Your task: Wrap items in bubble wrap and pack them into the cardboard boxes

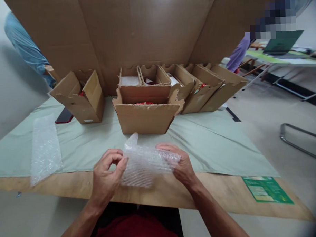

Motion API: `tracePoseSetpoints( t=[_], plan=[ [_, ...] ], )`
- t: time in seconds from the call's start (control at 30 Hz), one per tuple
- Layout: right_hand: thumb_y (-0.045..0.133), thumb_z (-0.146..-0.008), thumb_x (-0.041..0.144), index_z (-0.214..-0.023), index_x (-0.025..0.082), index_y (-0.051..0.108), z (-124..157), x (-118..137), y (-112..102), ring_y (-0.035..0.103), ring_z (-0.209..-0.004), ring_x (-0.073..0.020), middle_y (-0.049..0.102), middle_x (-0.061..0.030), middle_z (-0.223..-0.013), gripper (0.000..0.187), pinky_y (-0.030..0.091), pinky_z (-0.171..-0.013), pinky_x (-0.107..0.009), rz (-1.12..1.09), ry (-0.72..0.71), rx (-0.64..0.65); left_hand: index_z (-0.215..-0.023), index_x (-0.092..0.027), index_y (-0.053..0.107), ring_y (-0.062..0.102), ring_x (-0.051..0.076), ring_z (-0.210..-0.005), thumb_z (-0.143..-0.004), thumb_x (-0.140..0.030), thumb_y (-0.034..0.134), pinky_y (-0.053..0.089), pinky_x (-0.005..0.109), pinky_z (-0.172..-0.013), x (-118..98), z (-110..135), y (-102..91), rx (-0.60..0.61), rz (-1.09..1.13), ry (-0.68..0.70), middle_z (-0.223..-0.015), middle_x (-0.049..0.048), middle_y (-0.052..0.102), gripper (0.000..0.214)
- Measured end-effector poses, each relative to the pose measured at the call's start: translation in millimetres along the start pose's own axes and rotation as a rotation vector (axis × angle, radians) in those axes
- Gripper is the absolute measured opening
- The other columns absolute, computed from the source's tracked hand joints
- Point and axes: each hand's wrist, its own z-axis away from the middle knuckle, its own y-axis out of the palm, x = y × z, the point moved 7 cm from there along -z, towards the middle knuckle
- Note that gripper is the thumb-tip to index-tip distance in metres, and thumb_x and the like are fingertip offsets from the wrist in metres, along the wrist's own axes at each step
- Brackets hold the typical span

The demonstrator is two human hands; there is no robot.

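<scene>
Both my hands hold a bundle of clear bubble wrap (144,164) above the near edge of the table. My left hand (106,175) pinches its left end with thumb and fingers curled. My right hand (179,164) grips the right end, its fingers wrapped over the wrap. What is inside the wrap is hidden. Just beyond it stands an open cardboard box (147,112) with something red inside.
A pale green cloth (213,144) covers the wooden table. A loose bubble wrap sheet (45,146) lies at left. More open boxes (79,98) (206,87) stand before a tall cardboard sheet (144,32). A green leaflet (265,190) lies at right. A person's sleeve (26,47) shows far left.
</scene>
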Motion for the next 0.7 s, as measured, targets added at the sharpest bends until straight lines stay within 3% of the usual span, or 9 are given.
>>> tracePoseSetpoints(
  t=[0.03, 0.1, 0.17, 0.23, 0.37, 0.43, 0.5, 0.6, 0.7],
  plan=[
    [0.063, -0.095, 0.037, -0.101, 0.027, 0.08, -3.8, -2.2, -7.9, 0.07, -0.105, -0.0251, 0.076, -0.0068, -0.109, 0.02, 0.055, -0.098, -0.043, 0.015, -0.011, -0.042, -0.067, -0.025, 0.064, 0.067, 0.019, -0.075, -0.086, -0.032, 0.068, 0.054, 0.03, -0.068, -11.4, 2.8, -2.6, 0.023, -0.059, 0.08, -0.08, 0.0036, 0.07, 0.021],
    [0.065, -0.094, 0.039, -0.101, 0.029, 0.081, -10.2, -9.0, -25.4, 0.067, -0.112, -0.0261, 0.074, -0.0068, -0.119, 0.02, 0.053, -0.102, -0.046, 0.077, -0.029, -0.102, -0.068, -0.026, 0.062, 0.066, 0.018, -0.067, -0.086, -0.031, 0.07, 0.053, 0.03, -0.062, -26.0, 10.7, 4.1, 0.205, -0.104, 0.182, -0.072, 0.0024, 0.068, 0.02],
    [0.066, -0.094, 0.042, -0.1, 0.03, 0.081, -13.1, -20.0, -40.1, 0.064, -0.12, -0.0272, 0.069, -0.0072, -0.131, 0.021, 0.05, -0.107, -0.048, 0.15, -0.036, -0.113, -0.068, -0.026, 0.063, 0.063, 0.017, -0.058, -0.087, -0.033, 0.07, 0.05, 0.029, -0.055, -28.1, 19.7, 17.0, 0.431, -0.101, 0.204, -0.064, 0.0012, 0.066, 0.021],
    [0.067, -0.093, 0.044, -0.104, 0.029, 0.081, -11.3, -36.2, -51.3, 0.06, -0.127, -0.0283, 0.065, -0.0082, -0.138, 0.023, 0.048, -0.108, -0.049, 0.196, -0.011, -0.094, -0.066, -0.025, 0.064, 0.06, 0.016, -0.053, -0.09, -0.036, 0.066, 0.046, 0.028, -0.051, -18.6, 21.3, 23.5, 0.52, -0.132, 0.157, -0.061, 0.0008, 0.065, 0.026],
    [0.073, -0.085, 0.042, -0.124, 0.024, 0.072, 3.8, -75.2, -68.3, 0.067, -0.112, -0.0273, 0.07, -0.012, -0.126, 0.043, 0.054, -0.096, -0.046, 0.214, 0.192, -0.093, -0.07, -0.024, 0.067, 0.064, 0.017, -0.063, -0.092, -0.041, 0.058, 0.047, 0.027, -0.051, 13.7, 1.7, 16.9, 0.381, -0.245, 0.037, -0.071, 0.0031, 0.069, 0.029],
    [0.072, -0.085, 0.04, -0.122, 0.021, 0.072, 11.3, -85.9, -73.8, 0.069, -0.099, -0.0249, 0.074, -0.0113, -0.116, 0.041, 0.055, -0.091, -0.043, 0.207, 0.271, -0.121, -0.089, -0.023, 0.072, 0.066, 0.019, -0.073, -0.088, -0.042, 0.058, 0.047, 0.026, -0.048, 30.1, -7.5, 12.0, 0.299, -0.315, -0.008, -0.089, 0.0059, 0.073, 0.024],
    [0.071, -0.086, 0.038, -0.121, 0.021, 0.072, 14.9, -87.1, -75.8, 0.069, -0.096, -0.0235, 0.074, -0.0107, -0.117, 0.039, 0.055, -0.09, -0.041, 0.191, 0.282, -0.133, -0.115, -0.023, 0.07, 0.069, 0.024, -0.09, -0.087, -0.039, 0.057, 0.049, 0.025, -0.047, 43.4, -9.1, 12.6, 0.287, -0.374, -0.017, -0.112, 0.0099, 0.072, 0.035],
    [0.075, -0.084, 0.035, -0.14, 0.03, 0.061, 13.9, -74.6, -70.6, 0.066, -0.114, -0.0264, 0.065, -0.0095, -0.139, 0.058, 0.054, -0.095, -0.044, 0.195, 0.185, -0.071, -0.143, -0.028, 0.054, 0.059, 0.033, -0.127, -0.084, -0.028, 0.056, 0.062, 0.038, -0.075, 53.2, 4.8, 26.2, 0.395, -0.424, 0.106, -0.146, 0.0127, 0.057, 0.059],
    [0.08, -0.081, 0.037, -0.14, 0.039, 0.06, 12.4, -53.9, -57.5, 0.052, -0.137, -0.03, 0.053, -0.0052, -0.154, 0.062, 0.045, -0.11, -0.053, 0.186, 0.07, 0.043, -0.158, -0.032, 0.034, 0.04, 0.038, -0.147, -0.082, -0.024, 0.06, 0.048, 0.058, -0.11, 59.3, 26.5, 40.9, 0.472, -0.477, 0.24, -0.164, 0.0133, 0.036, 0.08]
  ],
)
